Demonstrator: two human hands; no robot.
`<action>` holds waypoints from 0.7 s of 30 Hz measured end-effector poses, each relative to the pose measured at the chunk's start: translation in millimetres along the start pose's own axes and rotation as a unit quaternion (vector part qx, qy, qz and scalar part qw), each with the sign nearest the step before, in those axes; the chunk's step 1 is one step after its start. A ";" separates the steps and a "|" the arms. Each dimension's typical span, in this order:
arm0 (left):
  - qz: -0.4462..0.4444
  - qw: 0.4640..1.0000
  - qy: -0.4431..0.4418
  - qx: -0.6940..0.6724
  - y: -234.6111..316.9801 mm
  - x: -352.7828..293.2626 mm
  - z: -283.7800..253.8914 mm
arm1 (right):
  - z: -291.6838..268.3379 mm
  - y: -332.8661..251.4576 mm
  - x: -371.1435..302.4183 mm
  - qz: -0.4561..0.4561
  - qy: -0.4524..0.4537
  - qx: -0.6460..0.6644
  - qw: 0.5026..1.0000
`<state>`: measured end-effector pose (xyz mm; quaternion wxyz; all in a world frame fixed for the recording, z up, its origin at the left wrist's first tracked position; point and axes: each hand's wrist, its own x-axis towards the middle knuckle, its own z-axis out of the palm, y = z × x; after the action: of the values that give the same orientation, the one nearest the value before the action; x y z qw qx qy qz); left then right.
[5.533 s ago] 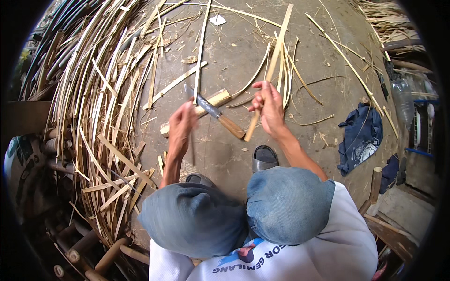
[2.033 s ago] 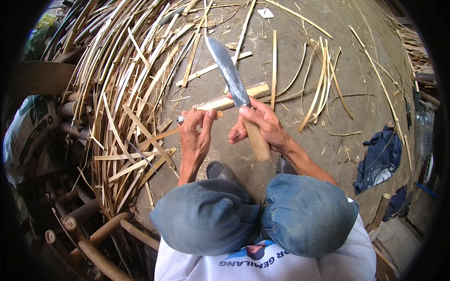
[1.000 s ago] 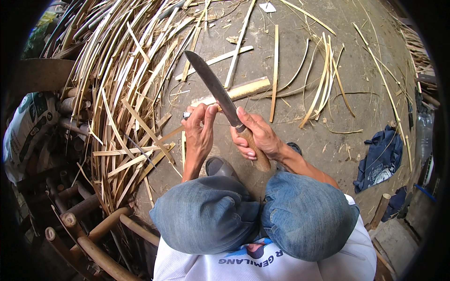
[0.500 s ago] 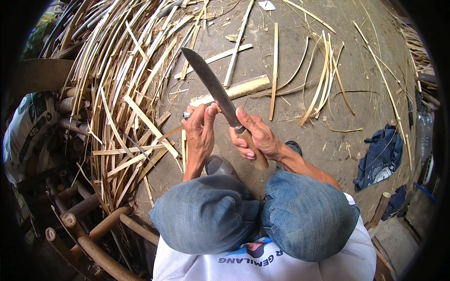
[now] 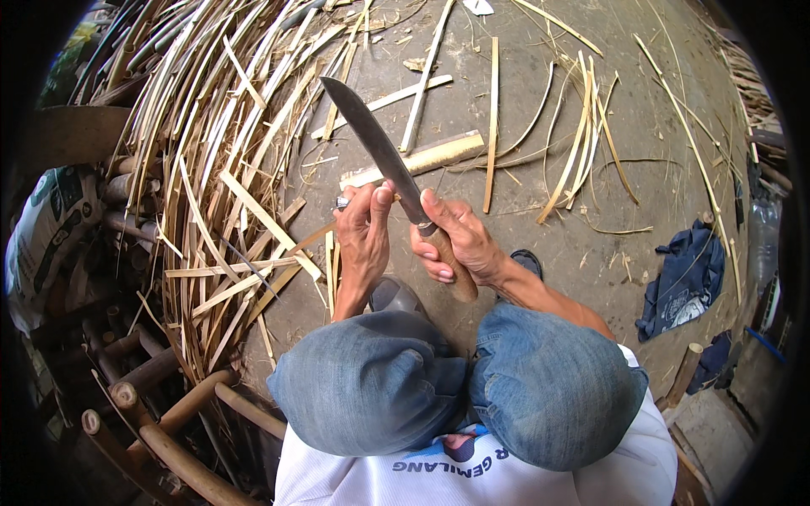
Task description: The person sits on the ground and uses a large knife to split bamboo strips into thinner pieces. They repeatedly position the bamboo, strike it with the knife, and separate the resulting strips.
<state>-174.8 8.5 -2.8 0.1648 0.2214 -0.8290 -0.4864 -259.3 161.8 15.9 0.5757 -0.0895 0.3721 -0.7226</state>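
Knife (image 5: 371, 139) has tipped farther left; right hand (image 5: 472, 244) wraps its handle (image 5: 454, 268), left hand (image 5: 363, 232) pinches a strip (image 5: 314, 238) between bent fingers (image 5: 381, 202).

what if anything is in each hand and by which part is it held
Right hand: a knife, by its wooden handle. Left hand: a thin strip, pinched near one end.

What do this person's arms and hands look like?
The left hand and right hand are gloveless. The forearms are slim and bare where they show, without cables or markings. A small silvery piece shows at the left hand's outer fingers, perhaps a ring, too small to tell. The shirt is white; where its sleeves end is unclear.
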 end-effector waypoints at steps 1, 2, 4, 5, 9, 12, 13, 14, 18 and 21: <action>-0.004 1.000 0.007 0.008 2.4 -0.8 0.1 | -2.0 2.6 1.0 -0.007 -0.001 -0.010 1.000; -0.009 1.000 0.015 0.017 4.8 -1.3 0.4 | -3.6 4.9 2.0 -0.014 -0.002 -0.020 1.000; -0.020 0.999 0.025 -0.029 10.1 1.3 5.3 | -6.4 6.5 3.5 -0.040 -0.026 -0.008 0.999; -0.026 0.998 0.030 -0.053 11.3 2.4 7.2 | -7.2 6.4 4.0 -0.053 -0.038 -0.003 0.998; -0.035 0.998 0.041 -0.027 9.0 0.4 4.7 | -2.5 3.2 5.2 -0.046 -0.023 -0.027 0.998; -0.007 0.999 0.042 -0.002 7.6 0.7 5.2 | -0.3 2.3 4.0 -0.038 0.001 -0.028 0.999; 0.001 0.999 0.042 0.002 4.6 1.1 5.3 | -0.8 2.2 3.5 -0.034 0.006 -0.032 0.999; 0.010 0.999 0.041 0.006 3.1 1.1 5.1 | -1.3 2.0 2.9 -0.030 0.010 -0.035 0.999; 0.004 1.000 0.026 0.002 3.6 1.2 6.4 | -5.3 -2.3 -0.2 -0.019 -0.003 -0.033 0.999; 0.002 0.999 0.038 0.020 5.0 0.8 1.8 | 0.6 -3.5 1.1 -0.015 -0.012 -0.019 1.000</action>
<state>-177.4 11.6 0.8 0.1927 0.2411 -0.8322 -0.4606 -262.0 160.7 18.2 0.5675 -0.1148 0.3771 -0.7229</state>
